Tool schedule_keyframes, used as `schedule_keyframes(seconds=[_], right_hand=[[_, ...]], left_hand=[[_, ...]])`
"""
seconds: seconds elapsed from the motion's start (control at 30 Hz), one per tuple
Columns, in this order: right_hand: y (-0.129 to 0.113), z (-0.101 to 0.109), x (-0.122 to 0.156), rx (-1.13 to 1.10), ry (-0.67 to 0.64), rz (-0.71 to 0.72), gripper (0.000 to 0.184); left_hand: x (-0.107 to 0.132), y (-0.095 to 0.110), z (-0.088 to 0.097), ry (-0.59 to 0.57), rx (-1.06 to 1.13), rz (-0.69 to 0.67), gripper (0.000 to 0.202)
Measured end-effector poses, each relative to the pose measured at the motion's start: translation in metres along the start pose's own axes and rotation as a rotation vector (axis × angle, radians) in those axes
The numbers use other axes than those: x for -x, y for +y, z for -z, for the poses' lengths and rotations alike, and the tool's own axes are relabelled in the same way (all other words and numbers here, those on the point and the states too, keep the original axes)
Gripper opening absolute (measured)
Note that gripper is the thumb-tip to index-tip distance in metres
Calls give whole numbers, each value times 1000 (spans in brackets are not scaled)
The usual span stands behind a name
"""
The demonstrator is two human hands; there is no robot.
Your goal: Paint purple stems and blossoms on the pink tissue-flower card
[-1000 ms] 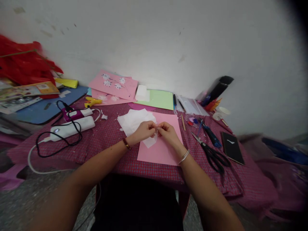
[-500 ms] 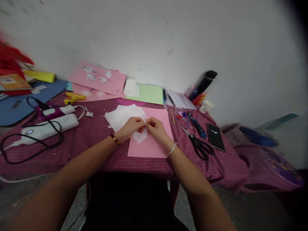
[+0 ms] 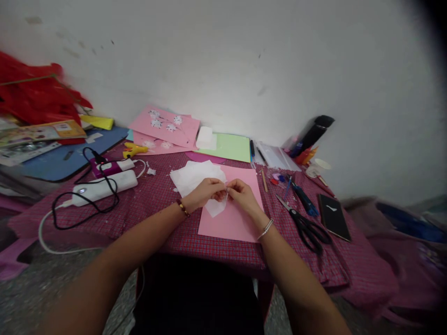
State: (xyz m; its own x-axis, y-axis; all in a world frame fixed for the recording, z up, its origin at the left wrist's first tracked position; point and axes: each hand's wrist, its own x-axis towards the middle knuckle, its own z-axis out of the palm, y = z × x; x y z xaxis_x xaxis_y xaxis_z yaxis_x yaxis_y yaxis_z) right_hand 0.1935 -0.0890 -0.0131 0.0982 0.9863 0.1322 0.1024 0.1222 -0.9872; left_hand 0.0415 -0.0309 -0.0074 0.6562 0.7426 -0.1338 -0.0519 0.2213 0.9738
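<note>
Over a pink sheet of paper (image 3: 228, 228), both of my hands meet fingertip to fingertip. My left hand (image 3: 209, 191) is closed in a pinch, and my right hand (image 3: 242, 195) pinches from the other side. Between the fingertips is a small bit of white tissue paper, mostly hidden by the fingers. Thin white tissue sheets (image 3: 190, 176) lie spread beside and behind my left hand. One pale corner (image 3: 215, 209) shows below the hands on the pink paper; whether it is joined to the held bit I cannot tell.
Black-handled scissors (image 3: 303, 225), a blue cutter (image 3: 305, 200) and a black notebook (image 3: 334, 216) lie to the right. On the left are a white power strip (image 3: 104, 188) with cables and a yellow glue gun (image 3: 134, 150). Pink flower cards (image 3: 164, 123) and green paper (image 3: 226, 146) rest by the wall.
The view has turned left, so everything sits further right and a little lower in it. My hands stay pinched together over the pink paper.
</note>
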Motion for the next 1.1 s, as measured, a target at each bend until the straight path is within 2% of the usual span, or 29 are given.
schedule_keyframes(seconds=[0.37, 0.6, 0.9, 1.1], right_hand=[[3, 1, -1, 16, -35, -27, 17], [0, 3, -1, 11, -18, -27, 16], [0, 2, 0, 21, -33, -20, 17], [0, 4, 0, 34, -11, -18, 16]], left_hand=[[-2, -1, 2, 21, -33, 21, 8], [-2, -2, 4, -40, 16, 27, 6], [0, 2, -1, 38, -83, 15, 10], [-1, 1, 3, -45, 10, 31, 8]])
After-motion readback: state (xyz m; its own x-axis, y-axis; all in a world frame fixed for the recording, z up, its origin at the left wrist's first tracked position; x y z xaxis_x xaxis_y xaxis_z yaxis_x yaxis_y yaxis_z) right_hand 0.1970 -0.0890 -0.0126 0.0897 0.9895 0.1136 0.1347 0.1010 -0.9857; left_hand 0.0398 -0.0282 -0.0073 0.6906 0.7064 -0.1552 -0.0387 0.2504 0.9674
